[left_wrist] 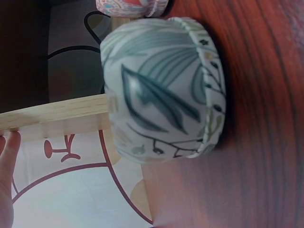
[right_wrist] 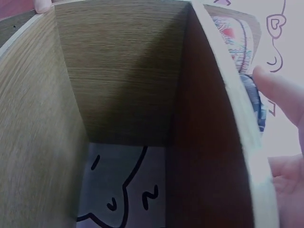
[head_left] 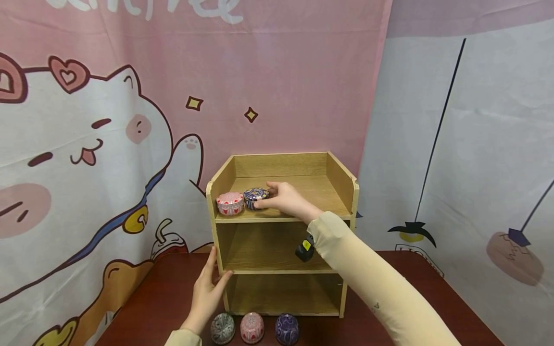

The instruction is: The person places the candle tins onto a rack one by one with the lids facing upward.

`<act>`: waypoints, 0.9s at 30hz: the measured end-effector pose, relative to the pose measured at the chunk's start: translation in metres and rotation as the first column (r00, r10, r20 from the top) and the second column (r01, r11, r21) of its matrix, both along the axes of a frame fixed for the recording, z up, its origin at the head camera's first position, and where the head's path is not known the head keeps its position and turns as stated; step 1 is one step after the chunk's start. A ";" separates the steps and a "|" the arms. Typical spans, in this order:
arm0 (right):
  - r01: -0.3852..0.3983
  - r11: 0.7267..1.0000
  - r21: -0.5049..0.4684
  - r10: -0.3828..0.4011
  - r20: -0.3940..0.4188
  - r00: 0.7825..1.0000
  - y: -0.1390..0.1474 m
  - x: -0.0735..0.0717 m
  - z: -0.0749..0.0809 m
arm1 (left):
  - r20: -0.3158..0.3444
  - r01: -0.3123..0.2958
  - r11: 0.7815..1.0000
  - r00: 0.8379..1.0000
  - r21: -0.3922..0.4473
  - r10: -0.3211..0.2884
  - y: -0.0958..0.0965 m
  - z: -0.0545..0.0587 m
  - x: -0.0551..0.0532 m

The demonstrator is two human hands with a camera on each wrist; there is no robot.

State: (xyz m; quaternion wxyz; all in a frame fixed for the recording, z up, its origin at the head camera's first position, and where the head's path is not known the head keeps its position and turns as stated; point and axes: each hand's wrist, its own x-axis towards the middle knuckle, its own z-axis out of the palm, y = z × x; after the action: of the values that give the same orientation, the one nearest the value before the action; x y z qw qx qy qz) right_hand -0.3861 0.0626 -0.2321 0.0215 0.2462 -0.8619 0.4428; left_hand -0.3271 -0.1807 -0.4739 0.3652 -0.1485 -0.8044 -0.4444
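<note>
On the top level of a small wooden shelf (head_left: pixel 281 272), my right hand (head_left: pixel 287 199) pinches a dark blue patterned round tin (head_left: pixel 255 194), thumb at its front and fingers at its back right. A pink and red tin (head_left: pixel 230 203) sits just left of it, by the side panel. In the right wrist view the thumb (right_wrist: pixel 278 90) meets the blue tin (right_wrist: pixel 254 99). My left hand (head_left: pixel 207 292) rests on the shelf's left side, thumb on the front edge, fingers extended along the outside. Its fingers (left_wrist: pixel 8 161) touch the panel in the left wrist view.
In front of the shelf, a grey-green leaf-patterned tin (head_left: pixel 222 328), a pink tin (head_left: pixel 252 327) and a purple tin (head_left: pixel 287 329) stand in a row on the dark red table (head_left: pixel 143 312). A printed cloth (head_left: pixel 294 91) hangs behind.
</note>
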 end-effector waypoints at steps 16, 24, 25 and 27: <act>-0.057 0.997 -0.044 0.057 -0.013 0.998 0.042 0.036 -0.006 | 0.039 -0.009 1.000 0.999 0.025 0.008 0.002 0.000 0.005; -0.079 0.990 -0.116 0.065 -0.119 0.991 0.069 0.074 -0.017 | 0.034 0.000 1.000 0.999 0.017 -0.001 0.003 0.000 0.003; -0.083 0.988 -0.133 0.066 -0.127 0.990 0.071 0.078 -0.018 | 0.032 0.002 1.000 0.999 0.021 -0.002 0.003 0.000 0.003; -0.093 0.982 -0.165 0.071 -0.133 0.989 0.076 0.085 -0.023 | 0.024 0.004 1.000 1.000 0.028 -0.004 0.003 0.002 0.002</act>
State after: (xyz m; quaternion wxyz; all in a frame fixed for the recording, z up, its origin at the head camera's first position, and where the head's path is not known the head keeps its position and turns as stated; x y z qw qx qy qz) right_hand -0.3007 0.1386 -0.2554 0.0788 0.3064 -0.8068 0.4989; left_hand -0.3251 -0.1781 -0.4721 0.3565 -0.1397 -0.8023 -0.4579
